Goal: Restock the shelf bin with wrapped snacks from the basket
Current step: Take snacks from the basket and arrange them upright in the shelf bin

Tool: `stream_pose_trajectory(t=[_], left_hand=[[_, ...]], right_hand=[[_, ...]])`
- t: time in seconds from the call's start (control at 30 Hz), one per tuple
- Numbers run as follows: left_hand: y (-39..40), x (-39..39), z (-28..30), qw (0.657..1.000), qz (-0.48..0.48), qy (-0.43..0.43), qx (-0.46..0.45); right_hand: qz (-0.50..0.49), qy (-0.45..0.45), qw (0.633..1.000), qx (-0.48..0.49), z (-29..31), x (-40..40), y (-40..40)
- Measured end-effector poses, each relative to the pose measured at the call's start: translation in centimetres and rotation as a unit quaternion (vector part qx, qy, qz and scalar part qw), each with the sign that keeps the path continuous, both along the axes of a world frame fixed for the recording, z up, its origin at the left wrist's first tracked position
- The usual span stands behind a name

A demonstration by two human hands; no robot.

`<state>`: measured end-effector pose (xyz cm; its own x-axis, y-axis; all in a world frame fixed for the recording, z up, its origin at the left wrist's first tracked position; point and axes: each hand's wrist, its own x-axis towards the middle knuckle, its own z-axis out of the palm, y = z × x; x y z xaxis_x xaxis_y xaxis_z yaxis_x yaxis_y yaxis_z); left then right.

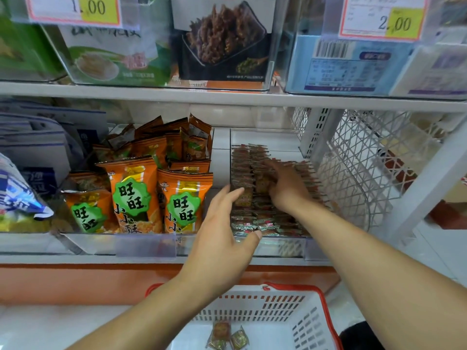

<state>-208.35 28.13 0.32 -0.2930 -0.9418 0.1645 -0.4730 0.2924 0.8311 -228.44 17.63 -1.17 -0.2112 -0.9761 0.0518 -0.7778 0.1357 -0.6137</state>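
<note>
Nearest the camera, below both forearms, sits a white basket (285, 314) with a red rim; two wrapped snacks (227, 335) lie on its floor, well below and apart from either hand.

Above it, the left hand (222, 231) reaches to the front left corner of the clear shelf bin (280, 246). Its fingers are straight and slightly spread, the fingertips against the left side of the packed snacks, the thumb resting at the bin's front edge on the foremost wrappers. It holds nothing.

Just beyond and to the right, the right hand (283, 185) lies deeper in the same bin, palm down on top of the rows of small red-brown snack packets (252, 213). Its fingers (271, 164) stretch toward the back; whether they pinch a packet underneath cannot be told. The packets stand in tight rows filling the bin from front to near its back, directly under and around both hands.

Left of the left hand, a neighbouring bin holds orange bags (136, 195) with green labels, and farther left blue-and-white packs (22, 195). Right of the right hand stands a white lattice divider (366, 160).

Farther up, past the white shelf edge (227, 97), clear boxes carry price tags (384, 18) reading 1.00 and 2.00.
</note>
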Motion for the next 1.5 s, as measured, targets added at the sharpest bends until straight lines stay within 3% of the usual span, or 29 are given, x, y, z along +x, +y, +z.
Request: stream_pose_trajectory(t=[0.23,0.37,0.43,0.5,0.57,0.63,0.7,0.73,0.8,0.87,0.93,1.07,1.23,1.37,1.5], left_hand=[[0.6,0.3,0.5,0.999,0.013,0.019,-0.026],[1.9,0.7,1.4,0.991,0.066,0.046,-0.111],[2.7,1.1,1.2,0.987,0.062,0.074,-0.128],[3.8,1.4,0.0,0.989,0.057,0.1,-0.09],[4.8,1.6,-2.6,0.997,0.062,0.039,-0.003],[5.3,2.0,-6.5,0.984,0.009,-0.141,0.11],[5.9,2.6,-11.2,0.92,-0.101,-0.299,0.234],[6.4,3.1,-13.6,0.883,-0.144,-0.343,0.286],[7.7,4.8,-18.4,0.826,-0.177,-0.409,0.344],[9.1,6.4,-22.7,0.799,-0.173,-0.446,0.364],[10.3,7.6,-26.4,0.789,-0.161,-0.45,0.387],[11.3,7.6,-31.3,0.796,-0.126,-0.43,0.406],[12.6,5.8,-35.3,0.819,-0.085,-0.424,0.379],[13.3,4.7,-37.1,0.837,-0.014,-0.411,0.362],[13.2,4.6,-37.7,0.841,-0.008,-0.41,0.352]], right_hand=[[0.004,0.03,0.998,-0.051,0.4,0.5,0.5],[-0.024,0.033,0.989,-0.144,2.3,1.2,1.9],[0.026,0.005,0.963,-0.27,3.3,2.3,3.7],[0.12,-0.007,0.905,-0.408,3.4,3.5,6.6],[0.221,-0.021,0.862,-0.456,1.9,4.5,10.0],[0.315,0.001,0.86,-0.402,-1.2,4.8,13.3],[0.394,0.094,0.869,-0.284,-5.7,4.7,16.0],[0.421,0.148,0.875,-0.189,-8.3,4.6,16.9],[0.418,0.219,0.877,0.09,-14.2,4.5,18.4],[0.359,0.209,0.84,0.35,-20.8,4.6,20.3],[0.282,0.162,0.82,0.47,-26.4,5.0,23.1],[0.117,0.032,0.868,0.481,-32.9,5.8,28.2],[0.133,0.088,0.895,0.417,-36.0,6.2,29.0],[0.192,0.114,0.88,0.42,-36.7,6.5,29.8],[0.171,0.029,0.928,0.329,-36.7,6.4,30.2]])
